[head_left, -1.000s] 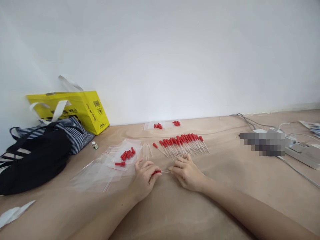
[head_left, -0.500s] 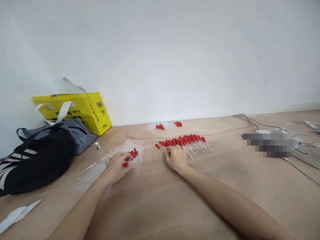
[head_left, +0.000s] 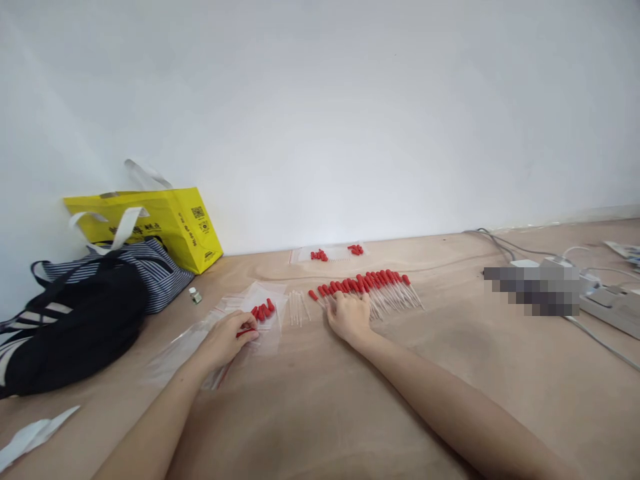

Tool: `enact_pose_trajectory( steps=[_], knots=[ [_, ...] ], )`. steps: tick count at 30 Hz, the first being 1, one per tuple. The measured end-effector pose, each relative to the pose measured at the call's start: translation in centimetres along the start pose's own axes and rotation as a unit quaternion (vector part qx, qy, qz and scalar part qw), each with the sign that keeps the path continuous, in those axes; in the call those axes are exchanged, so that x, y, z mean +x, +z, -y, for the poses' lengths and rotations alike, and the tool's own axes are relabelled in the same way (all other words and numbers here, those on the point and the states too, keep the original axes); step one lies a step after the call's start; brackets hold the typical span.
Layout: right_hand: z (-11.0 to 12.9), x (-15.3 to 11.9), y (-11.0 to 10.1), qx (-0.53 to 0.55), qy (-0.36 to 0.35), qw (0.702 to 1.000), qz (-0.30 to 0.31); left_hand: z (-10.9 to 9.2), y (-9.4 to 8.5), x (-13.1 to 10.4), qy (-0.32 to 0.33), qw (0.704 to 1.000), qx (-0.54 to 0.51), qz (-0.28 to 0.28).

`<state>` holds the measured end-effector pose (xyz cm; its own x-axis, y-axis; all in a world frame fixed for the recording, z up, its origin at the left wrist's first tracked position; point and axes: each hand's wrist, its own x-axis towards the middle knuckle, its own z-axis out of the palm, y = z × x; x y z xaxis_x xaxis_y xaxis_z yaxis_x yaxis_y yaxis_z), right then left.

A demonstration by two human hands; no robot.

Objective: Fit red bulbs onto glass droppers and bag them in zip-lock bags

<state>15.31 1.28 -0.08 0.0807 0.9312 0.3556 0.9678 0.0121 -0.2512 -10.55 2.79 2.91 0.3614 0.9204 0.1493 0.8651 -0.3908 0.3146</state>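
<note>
My left hand (head_left: 229, 339) is closed, thumb and fingers pinching a red rubber bulb (head_left: 245, 332) above the clear plastic bags. More red bulbs (head_left: 264, 311) lie in a small group on the bags just beyond its fingertips. My right hand (head_left: 351, 316) curls at the left end of a row of red-capped droppers (head_left: 387, 280), with its fingers closed around the tube of the leftmost dropper (head_left: 313, 295); its fingertips are partly hidden. Between the hands lie several thin clear tubes (head_left: 298, 307) without bulbs, side by side.
Flat clear bags (head_left: 187, 343) spread left. Another bag with red bulbs and tubes (head_left: 340, 254) lies by the wall. A yellow bag (head_left: 203, 230), a black bag (head_left: 95, 320) and a small bottle (head_left: 195, 296) stand left. Cables and a power strip (head_left: 613, 307) are right.
My left hand has drawn back slightly toward the lower left, and its fingers have closed on a red bulb. My right hand has hardly moved at the dropper row.
</note>
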Motion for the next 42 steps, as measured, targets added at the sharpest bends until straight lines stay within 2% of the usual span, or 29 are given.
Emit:
enact_pose_trajectory(
  steps=[4, 7, 11, 15, 18, 22, 26, 29, 33, 36, 39, 42],
  knots=[
    [0.5, 0.1, -0.1, 0.001, -0.031, 0.999, -0.029, -0.7, -0.2, 0.0, 0.003, 1.000, -0.005, -0.021],
    [1.8, 0.3, 0.1, 0.021, -0.063, 0.997, -0.036, -1.7, -0.1, 0.0, 0.005, 0.998, -0.035, -0.054],
    [4.1, 0.8, 0.8, 0.036, -0.080, 0.996, -0.017, -2.7, 0.6, 0.1, 0.012, 0.988, -0.127, -0.091],
    [5.5, 1.5, 1.5, 0.016, -0.045, 0.999, 0.021, -3.5, 1.8, 0.1, -0.005, 0.960, -0.254, -0.117],
    [5.9, 2.0, 1.9, 0.007, -0.024, 0.999, 0.027, -4.8, 3.1, -0.1, -0.004, 0.939, -0.327, -0.103],
    [5.9, 2.1, 2.0, -0.010, -0.012, 1.000, 0.025, -6.9, 4.7, -0.6, 0.018, 0.942, -0.331, -0.062],
    [4.4, 1.7, 1.2, -0.022, -0.022, 0.999, 0.008, -7.8, 5.2, -1.0, 0.054, 0.962, -0.263, -0.039],
    [1.7, 0.7, 0.3, -0.025, -0.052, 0.998, -0.012, -7.7, 5.0, -1.1, 0.090, 0.978, -0.186, -0.039],
    [-2.9, -2.2, -0.9, 0.018, -0.161, 0.985, -0.062, -7.3, 5.0, -1.2, 0.118, 0.984, -0.110, -0.069],
    [-5.6, -4.9, -1.9, 0.106, -0.227, 0.967, -0.046, -7.3, 5.3, -1.1, 0.119, 0.985, -0.083, -0.091],
    [-6.9, -6.8, -2.8, 0.158, -0.259, 0.952, -0.033, -8.2, 5.7, -1.1, 0.128, 0.979, -0.097, -0.126],
    [-7.0, -7.3, -3.1, 0.178, -0.273, 0.945, -0.043, -9.8, 6.3, -1.0, 0.141, 0.975, -0.124, -0.116]
  ],
)
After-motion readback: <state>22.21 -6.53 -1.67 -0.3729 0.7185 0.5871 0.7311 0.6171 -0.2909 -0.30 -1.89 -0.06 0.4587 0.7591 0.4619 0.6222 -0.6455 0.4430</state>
